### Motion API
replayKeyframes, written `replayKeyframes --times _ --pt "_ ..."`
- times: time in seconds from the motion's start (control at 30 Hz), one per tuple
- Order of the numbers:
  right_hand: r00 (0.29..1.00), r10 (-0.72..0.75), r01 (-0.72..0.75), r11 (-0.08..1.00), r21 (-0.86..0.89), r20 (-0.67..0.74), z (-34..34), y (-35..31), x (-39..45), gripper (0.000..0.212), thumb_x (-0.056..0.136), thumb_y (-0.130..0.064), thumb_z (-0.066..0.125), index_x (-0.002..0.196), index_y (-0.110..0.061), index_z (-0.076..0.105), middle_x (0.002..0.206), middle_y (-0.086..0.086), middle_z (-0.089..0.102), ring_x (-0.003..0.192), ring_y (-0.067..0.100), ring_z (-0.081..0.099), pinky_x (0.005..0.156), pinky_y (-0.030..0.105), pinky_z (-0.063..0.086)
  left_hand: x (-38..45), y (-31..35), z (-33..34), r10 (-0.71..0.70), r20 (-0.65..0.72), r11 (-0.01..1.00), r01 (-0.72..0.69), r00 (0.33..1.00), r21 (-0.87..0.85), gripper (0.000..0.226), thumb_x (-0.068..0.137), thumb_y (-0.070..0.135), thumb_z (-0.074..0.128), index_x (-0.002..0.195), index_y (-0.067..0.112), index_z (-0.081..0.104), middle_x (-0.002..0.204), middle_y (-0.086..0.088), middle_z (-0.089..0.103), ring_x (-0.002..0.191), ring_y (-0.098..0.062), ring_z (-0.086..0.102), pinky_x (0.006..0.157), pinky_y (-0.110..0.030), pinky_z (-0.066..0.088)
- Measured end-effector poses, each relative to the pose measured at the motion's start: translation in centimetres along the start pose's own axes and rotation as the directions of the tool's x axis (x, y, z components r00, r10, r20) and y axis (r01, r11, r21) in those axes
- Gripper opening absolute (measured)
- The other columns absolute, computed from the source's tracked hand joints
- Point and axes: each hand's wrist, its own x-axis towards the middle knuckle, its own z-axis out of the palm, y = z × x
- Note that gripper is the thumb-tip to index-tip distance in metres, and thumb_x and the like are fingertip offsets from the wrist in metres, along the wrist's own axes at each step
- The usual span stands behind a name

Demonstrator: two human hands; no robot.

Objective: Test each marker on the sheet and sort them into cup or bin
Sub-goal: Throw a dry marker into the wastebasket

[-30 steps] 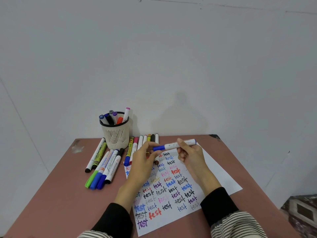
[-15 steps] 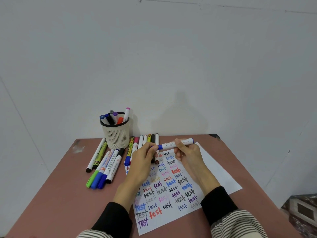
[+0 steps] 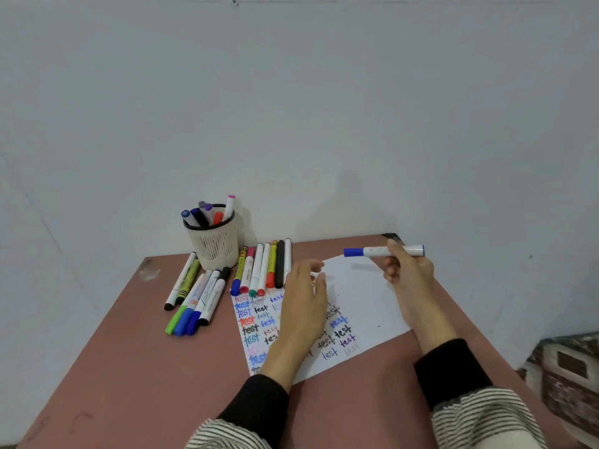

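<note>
Near the left edge of the table (image 3: 129,367) lie two pens (image 3: 182,281), side by side. Just right of them is a bunch of four more pens (image 3: 197,307) with green, blue and black ends. Behind these, close to the back edge, stands a white cup (image 3: 215,246) with holes in its wall. Several pens stick up out of it.

Right of the cup, a row of pens (image 3: 262,268) lies side by side. Their near ends touch the top left corner of the sheet (image 3: 359,299). The sheet has the word "test" written on it many times in many colors.

The left hand (image 3: 304,296) rests flat on the sheet. Its fingers are loose and spread, and it holds nothing.

The right hand (image 3: 408,273) is up in the air over the back right corner of the table. Its fingers are curled round a white marker (image 3: 376,251) with a blue cap. The marker lies level, with the cap pointing left.
</note>
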Motion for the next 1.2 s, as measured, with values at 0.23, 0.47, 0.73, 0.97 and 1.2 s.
replayKeyframes --times 0.23,0.47,0.73,0.97,1.2 --pt "0.964 -0.181 0.146 0.973 -0.18 -0.193 -12.5 -5.5 -0.2 0.018 0.092 -0.017 0.065 0.075 -0.01 0.063 0.062 0.001 0.053 0.051 0.01 0.042 0.05 0.023 0.037 -3.3 6.3 9.6 0.084 0.18 0.992 -0.1 0.98 0.082 0.024 0.1 0.021 0.044 0.121 0.02 0.053 0.124 0.008 0.053 0.115 -0.01 0.043 0.091 -0.021 0.034" --pt "0.889 -0.184 0.0 0.916 -0.402 -0.419 -23.9 -4.8 -0.7 0.015 0.091 -0.022 0.065 0.081 -0.01 0.063 0.073 0.005 0.058 0.061 0.015 0.049 0.06 0.031 0.042 -5.1 9.9 16.3 0.022 0.374 0.894 -0.186 0.927 0.407 0.047 0.102 0.038 0.033 0.141 0.013 0.039 0.152 -0.004 0.033 0.147 -0.025 0.014 0.117 -0.049 0.011" --pt "0.908 0.011 -0.315 0.675 -0.667 -0.419 -32.3 5.3 -2.6 0.029 0.088 -0.014 0.061 0.06 -0.011 0.056 0.066 0.01 0.061 0.07 0.026 0.06 0.063 0.029 0.044 -5.0 9.4 16.3 -0.053 0.442 0.821 -0.213 0.895 0.53 0.062 0.101 0.048 0.023 0.152 0.012 0.022 0.161 -0.006 0.015 0.149 -0.027 0.005 0.117 -0.056 0.006" --pt "0.853 0.217 -0.517 0.478 -0.71 -0.475 -36.5 11.2 -4.1 0.02 0.086 -0.013 0.067 0.075 -0.003 0.053 0.071 0.01 0.055 0.068 0.022 0.054 0.058 0.028 0.041 -5.0 9.5 16.4 -0.061 0.436 0.816 -0.207 0.898 0.54 0.062 0.101 0.048 0.024 0.152 0.012 0.023 0.162 -0.006 0.015 0.149 -0.027 0.006 0.117 -0.056 0.006" --pt "0.862 0.21 -0.495 0.548 -0.675 -0.461 -35.5 9.8 -3.3 0.013 0.085 0.005 0.051 0.077 0.0 0.06 0.071 0.025 0.052 0.062 0.018 0.04 0.057 0.03 0.029 -4.9 9.4 16.4 -0.055 0.429 0.844 -0.187 0.902 0.502 0.06 0.101 0.047 0.027 0.149 0.013 0.028 0.16 -0.005 0.018 0.149 -0.025 0.007 0.117 -0.054 0.004"
